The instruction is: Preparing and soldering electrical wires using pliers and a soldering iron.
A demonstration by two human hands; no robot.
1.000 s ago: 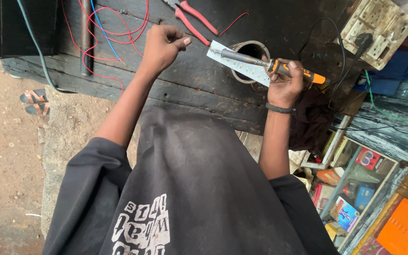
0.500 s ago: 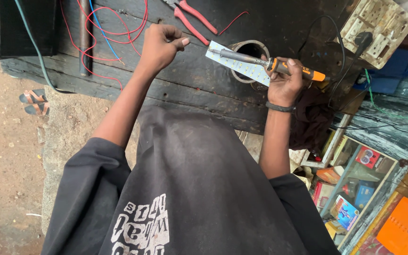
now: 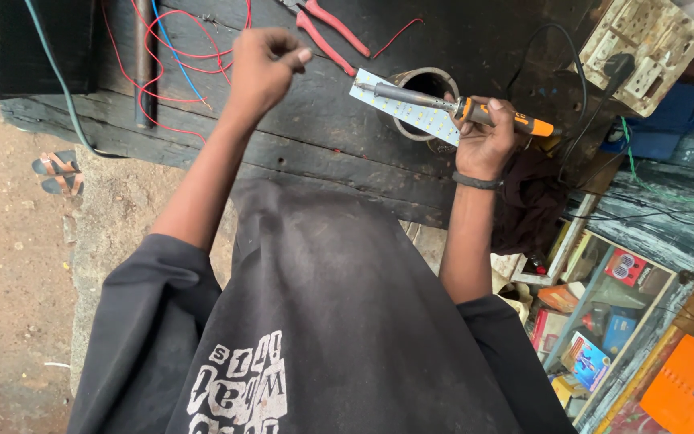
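My right hand (image 3: 485,145) grips a soldering iron (image 3: 475,111) by its orange and black handle. The metal tip points left over a white LED strip board (image 3: 411,112), which lies across the rim of a round metal tin (image 3: 442,79) on the dark wooden bench (image 3: 315,153). My left hand (image 3: 263,68) is raised over the bench to the left of the board, fingers curled and thumb pinched to forefinger. Anything between those fingers is too small to make out.
Red-handled pliers (image 3: 329,30) and loose red wires (image 3: 178,56) lie on the bench behind my left hand. A white socket board (image 3: 652,48) sits at the back right. Shelves of small boxes (image 3: 596,321) stand at the right. Sandals (image 3: 58,173) lie on the dirt floor.
My left hand has shifted slightly to the left above the bench, still pinched. My right hand and the soldering iron have stayed over the strip board.
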